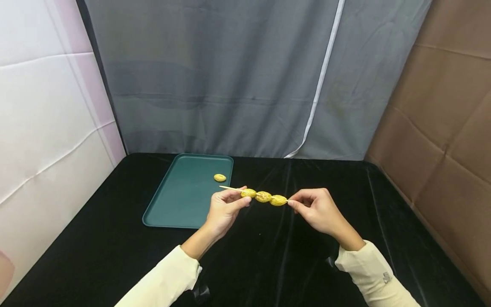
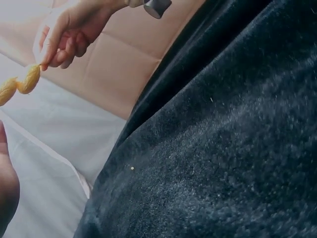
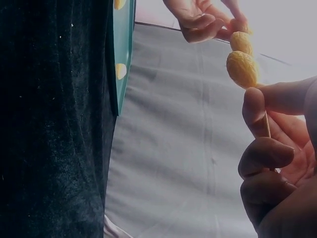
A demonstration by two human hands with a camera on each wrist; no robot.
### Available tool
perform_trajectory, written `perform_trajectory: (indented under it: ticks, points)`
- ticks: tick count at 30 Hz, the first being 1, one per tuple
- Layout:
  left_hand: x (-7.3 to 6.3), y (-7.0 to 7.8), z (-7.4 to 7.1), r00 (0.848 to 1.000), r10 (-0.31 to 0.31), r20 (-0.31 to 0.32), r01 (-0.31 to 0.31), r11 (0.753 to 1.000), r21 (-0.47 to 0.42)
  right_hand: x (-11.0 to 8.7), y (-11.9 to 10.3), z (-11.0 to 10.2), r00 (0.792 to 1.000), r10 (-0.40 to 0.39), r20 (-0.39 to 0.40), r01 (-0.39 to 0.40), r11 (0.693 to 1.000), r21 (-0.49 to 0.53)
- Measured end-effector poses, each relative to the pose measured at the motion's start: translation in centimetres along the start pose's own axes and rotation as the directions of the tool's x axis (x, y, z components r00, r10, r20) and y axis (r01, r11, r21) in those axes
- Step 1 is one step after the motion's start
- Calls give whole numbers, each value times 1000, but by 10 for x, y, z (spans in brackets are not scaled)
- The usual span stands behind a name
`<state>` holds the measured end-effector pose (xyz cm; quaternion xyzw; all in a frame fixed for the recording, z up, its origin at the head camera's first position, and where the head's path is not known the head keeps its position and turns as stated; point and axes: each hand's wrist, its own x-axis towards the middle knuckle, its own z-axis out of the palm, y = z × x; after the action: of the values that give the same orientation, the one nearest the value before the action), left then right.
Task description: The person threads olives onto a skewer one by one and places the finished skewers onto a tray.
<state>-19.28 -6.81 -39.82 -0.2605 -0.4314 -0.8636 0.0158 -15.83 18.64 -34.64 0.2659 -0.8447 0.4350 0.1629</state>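
A thin wooden skewer [image 1: 229, 188] carries three wrinkled, oval yellow fruits [image 1: 263, 196] in a row, raised in front of me and nearly level. With thumb and fingers my left hand [image 1: 224, 212] pinches the leftmost fruit [image 1: 248, 193], and the skewer's bare tip sticks out beyond it to the left. My right hand [image 1: 317, 209] grips the other end of the stick, its fingertips right at the rightmost fruit [image 1: 278, 200]. In the right wrist view, the stick [image 3: 268, 125] runs down behind the curled fingers of that hand.
A dark green tray [image 1: 174, 187] lies on the black cloth-covered table [image 1: 307, 273], to the left. One loose yellow fruit [image 1: 220, 178] rests near its right edge; the right wrist view shows another yellow piece [image 3: 119, 4] on the tray. A grey curtain [image 1: 215, 76] hangs behind.
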Motion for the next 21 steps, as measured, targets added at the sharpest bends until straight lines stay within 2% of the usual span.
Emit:
perform_trajectory:
  ticks: [4, 7, 9, 11, 13, 14, 15, 16, 17, 18, 20, 21]
  points:
    - [5, 2, -1, 1000, -8, 26, 7, 999, 36, 3, -2, -4, 1000, -5, -10, 5, 1000, -13]
    - [11, 7, -7, 994, -38, 103, 29, 996, 87, 4, -3, -10, 999, 1, -38, -3, 999, -37]
    - [15, 15, -13, 989, -61, 132, 45, 992, 115, 5, -4, -14, 999, 16, -46, -18, 999, -51]
    - [20, 27, -22, 990, -77, 116, 61, 988, 139, 6, -4, -18, 998, 32, -50, -35, 997, -67]
    - [26, 42, -31, 994, -90, 57, 78, 979, 189, 5, -3, -23, 997, 52, -54, -57, 995, -78]
    - [29, 49, -37, 995, -101, 26, 91, 965, 246, 5, -2, -25, 997, 60, -57, -65, 994, -83]
    - [32, 57, -43, 993, -121, 7, 113, 939, 326, 4, -1, -27, 996, 68, -61, -73, 993, -89]
    - [33, 63, -50, 988, -154, -4, 141, 896, 422, 4, 0, -29, 995, 74, -64, -80, 992, -95]
    - [34, 69, -57, 981, -195, -5, 169, 835, 524, 3, 1, -31, 995, 80, -65, -86, 991, -98]
    - [34, 74, -64, 972, -236, 7, 178, 753, 634, 2, 3, -33, 995, 84, -62, -90, 991, -100]
    - [30, 80, -77, 946, -321, 32, 158, 548, 822, 0, 5, -35, 995, 89, -51, -94, 990, -104]
    - [26, 81, -83, 932, -360, 37, 141, 455, 879, -1, 7, -36, 995, 92, -48, -97, 989, -109]
